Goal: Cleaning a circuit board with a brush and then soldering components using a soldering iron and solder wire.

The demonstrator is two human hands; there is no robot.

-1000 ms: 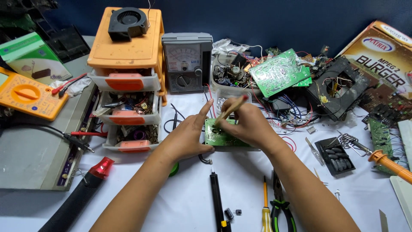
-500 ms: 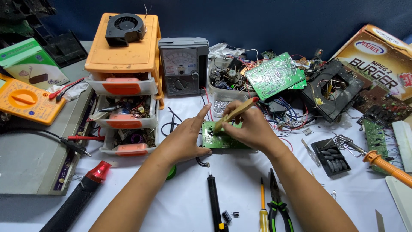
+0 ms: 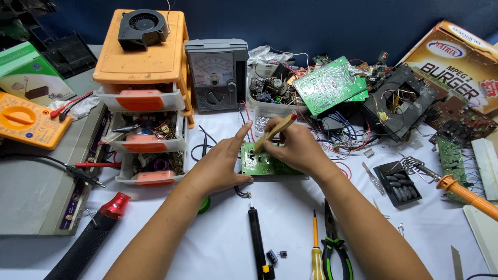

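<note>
A small green circuit board (image 3: 262,165) lies on the white table in front of me. My left hand (image 3: 220,163) rests on its left edge, fingers spread, holding it down. My right hand (image 3: 295,148) grips a wooden-handled brush (image 3: 275,129) with a red tip, its working end pressed down onto the board's top. The brush handle slants up and to the right. The right part of the board is hidden under my right hand.
An orange drawer unit (image 3: 142,93) with a black fan (image 3: 142,27) stands left; a grey analog meter (image 3: 215,75) behind. A yellow multimeter (image 3: 28,119), heat gun (image 3: 98,228), black pen tool (image 3: 257,241), screwdriver (image 3: 315,249), pliers (image 3: 334,246), soldering iron (image 3: 461,192) and scrap boards (image 3: 332,83) surround.
The brush has shifted slightly on the board with small strokes of my right hand. My left hand stays on the board's left edge.
</note>
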